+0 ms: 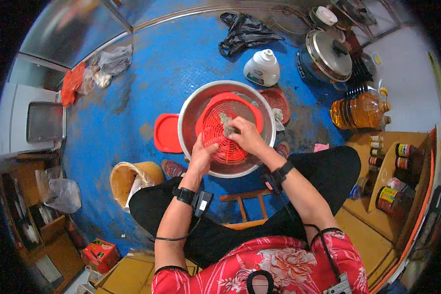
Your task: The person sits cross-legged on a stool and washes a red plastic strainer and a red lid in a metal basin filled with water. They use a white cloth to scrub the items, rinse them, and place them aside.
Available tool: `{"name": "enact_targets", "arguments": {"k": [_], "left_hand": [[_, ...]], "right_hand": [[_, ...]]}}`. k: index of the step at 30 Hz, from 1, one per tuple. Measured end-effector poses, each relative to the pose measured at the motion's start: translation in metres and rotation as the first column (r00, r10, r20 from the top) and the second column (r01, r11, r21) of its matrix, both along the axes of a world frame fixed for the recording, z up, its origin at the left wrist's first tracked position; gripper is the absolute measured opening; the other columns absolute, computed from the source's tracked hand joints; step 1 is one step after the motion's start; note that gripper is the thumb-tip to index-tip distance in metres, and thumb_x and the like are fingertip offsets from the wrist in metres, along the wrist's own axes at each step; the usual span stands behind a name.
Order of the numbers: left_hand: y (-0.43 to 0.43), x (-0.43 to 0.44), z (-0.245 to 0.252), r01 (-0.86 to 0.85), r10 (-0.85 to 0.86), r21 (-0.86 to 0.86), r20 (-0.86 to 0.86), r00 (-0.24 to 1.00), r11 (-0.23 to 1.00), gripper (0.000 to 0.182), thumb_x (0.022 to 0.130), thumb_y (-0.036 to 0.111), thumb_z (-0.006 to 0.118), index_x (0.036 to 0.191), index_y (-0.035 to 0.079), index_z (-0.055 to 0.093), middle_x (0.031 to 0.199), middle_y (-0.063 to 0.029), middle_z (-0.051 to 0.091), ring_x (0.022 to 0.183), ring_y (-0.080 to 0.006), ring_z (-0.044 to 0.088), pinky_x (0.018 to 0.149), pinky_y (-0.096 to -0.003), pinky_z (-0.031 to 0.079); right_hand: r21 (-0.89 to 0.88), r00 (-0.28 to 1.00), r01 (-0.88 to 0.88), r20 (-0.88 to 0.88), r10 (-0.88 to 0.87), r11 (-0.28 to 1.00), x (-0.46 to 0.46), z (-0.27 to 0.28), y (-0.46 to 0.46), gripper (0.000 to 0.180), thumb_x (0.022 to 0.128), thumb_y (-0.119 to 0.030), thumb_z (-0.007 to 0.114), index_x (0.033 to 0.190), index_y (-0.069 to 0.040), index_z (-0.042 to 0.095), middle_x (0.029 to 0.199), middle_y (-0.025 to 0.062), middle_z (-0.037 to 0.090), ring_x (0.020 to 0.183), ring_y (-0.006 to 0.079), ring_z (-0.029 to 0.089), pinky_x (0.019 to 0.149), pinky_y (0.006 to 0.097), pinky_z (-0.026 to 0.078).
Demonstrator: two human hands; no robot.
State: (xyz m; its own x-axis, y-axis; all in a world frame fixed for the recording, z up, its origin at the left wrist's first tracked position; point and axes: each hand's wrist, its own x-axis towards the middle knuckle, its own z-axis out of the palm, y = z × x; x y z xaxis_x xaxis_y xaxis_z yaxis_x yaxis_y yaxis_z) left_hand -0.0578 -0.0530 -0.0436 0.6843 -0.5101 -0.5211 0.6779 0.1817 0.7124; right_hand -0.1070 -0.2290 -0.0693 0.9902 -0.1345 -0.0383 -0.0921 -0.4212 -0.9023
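A large metal basin [184, 154] stands on the blue floor in front of me. Over it, my left hand [203, 155] grips the near left edge of a round red plastic strainer basket [223, 147]. My right hand [244, 135] pinches a grey-green cloth [226, 123] against the basket's latticed surface. Another red plastic piece with a wide rim [226, 97] lies in the basin beyond the basket. Left of the basin is a red plastic tray or lid [167, 133]. A darker red strainer [279, 101] lies at its right, with a whitish cloth [278, 117] on its edge.
A white jug [262, 69] and a black plastic bag [242, 35] are beyond the basin. Right are a lidded pot [325, 55], oil bottles [356, 114] and a shelf of jars [389, 200]. A yellowish bucket [147, 172] is left of my knee; plastic bags [115, 60] lie farther off.
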Motion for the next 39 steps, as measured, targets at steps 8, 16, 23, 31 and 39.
{"name": "enact_targets", "arguments": {"k": [8,16,23,31,39], "left_hand": [[0.001,0.006,-0.003,0.067,-0.070,-0.036,-0.082,0.994,0.997,0.049,0.078,-0.013,0.047,0.124,0.005,0.041,0.113,-0.0090,0.056,0.100,-0.0192,0.057,0.085,-0.0323,0.048],[0.001,0.006,-0.009,0.121,-0.120,0.039,-0.041,0.992,0.992,0.054,0.078,-0.010,0.051,0.127,0.005,0.037,0.115,-0.0100,0.055,0.097,-0.0234,0.059,0.081,-0.0356,0.052],[0.002,0.009,-0.006,0.097,-0.096,0.066,-0.015,0.995,0.993,0.054,0.079,-0.010,0.050,0.129,0.005,0.035,0.115,-0.0100,0.054,0.095,-0.0237,0.059,0.078,-0.0359,0.052],[0.003,0.012,-0.005,0.086,-0.082,0.149,-0.029,0.996,0.985,0.050,0.078,-0.012,0.047,0.124,0.005,0.041,0.110,-0.0083,0.056,0.092,-0.0219,0.059,0.077,-0.0332,0.052],[0.005,0.012,-0.004,0.041,-0.041,-0.007,0.049,0.998,0.999,0.051,0.081,-0.010,0.044,0.129,0.003,0.034,0.118,-0.0145,0.052,0.093,-0.0259,0.060,0.076,-0.0374,0.054]], "right_hand": [[-0.124,0.948,0.317,0.084,-0.308,0.940,0.036,-0.001,0.022,0.022,0.068,-0.007,0.066,0.090,-0.008,0.067,0.089,0.0106,0.058,0.088,0.0263,0.058,0.078,0.0360,0.046],[-0.056,0.842,0.517,0.213,-0.495,0.854,0.050,0.005,0.037,0.013,0.069,-0.002,0.061,0.082,-0.003,0.062,0.090,0.0180,0.058,0.086,0.0367,0.056,0.078,0.0436,0.045],[-0.102,0.974,-0.075,0.205,0.094,0.992,0.050,0.001,0.044,0.014,0.070,-0.001,0.061,0.083,-0.007,0.063,0.082,0.0152,0.056,0.081,0.0333,0.056,0.072,0.0425,0.046],[-0.055,0.973,-0.069,0.216,0.079,0.996,0.049,0.014,0.057,0.013,0.068,0.002,0.058,0.079,-0.006,0.060,0.082,0.0162,0.052,0.083,0.0356,0.053,0.072,0.0433,0.044],[-0.165,0.977,0.167,0.162,-0.140,0.972,0.027,-0.030,-0.014,0.017,0.069,0.003,0.057,0.083,-0.007,0.058,0.084,0.0161,0.054,0.084,0.0360,0.054,0.071,0.0430,0.043]]}}
